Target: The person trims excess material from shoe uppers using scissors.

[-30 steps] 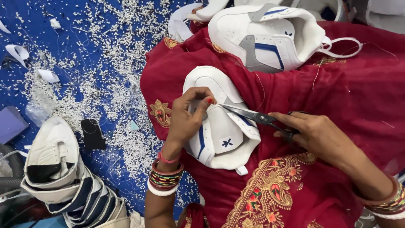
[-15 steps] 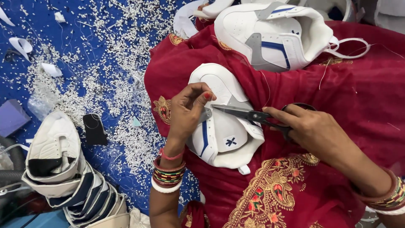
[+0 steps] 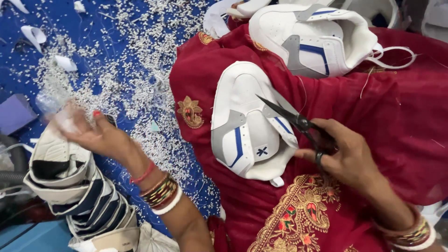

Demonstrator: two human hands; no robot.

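My right hand [image 3: 347, 156] is clenched around the handles of dark scissors [image 3: 298, 122], blades parted and pointing toward ten o'clock over the white shoe upper [image 3: 245, 126] lying on the red embroidered cloth [image 3: 396, 116] on my lap. My left hand [image 3: 95, 135] is out at nine o'clock, blurred with motion; its fingers look spread, and I cannot tell whether they pinch anything.

The scissor handles are mostly hidden inside my right fist. A second white shoe upper [image 3: 312, 39] with grey and blue panels sits at twelve o'clock, its far edge partly cut off by the frame. At seven o'clock a stack of nested shoe uppers [image 3: 79, 196] in white and navy runs out of view at the bottom.

The blue floor covering [image 3: 116, 28] fills the upper left, scattered thick with small white trimmings [image 3: 140, 70]. Larger white offcuts [image 3: 32, 35] lie at ten o'clock, and a purple piece [image 3: 14, 112] pokes in at the left edge.
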